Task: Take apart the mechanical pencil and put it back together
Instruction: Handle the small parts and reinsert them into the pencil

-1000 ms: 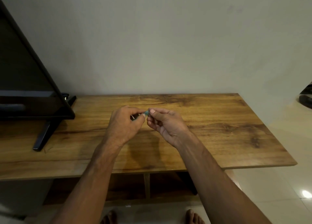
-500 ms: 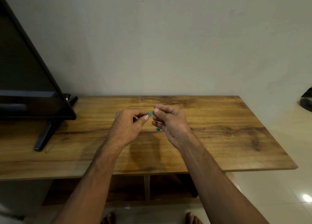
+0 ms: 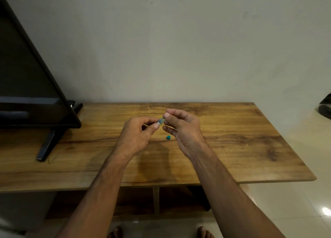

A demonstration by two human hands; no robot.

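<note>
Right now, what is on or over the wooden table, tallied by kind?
Pencil pieces: 2, the pencil body pinched between both hands, and a small teal piece lying on the table
Hands: 2, left hand, right hand
Screens on a stand: 1, the black screen
Total: 5
</note>
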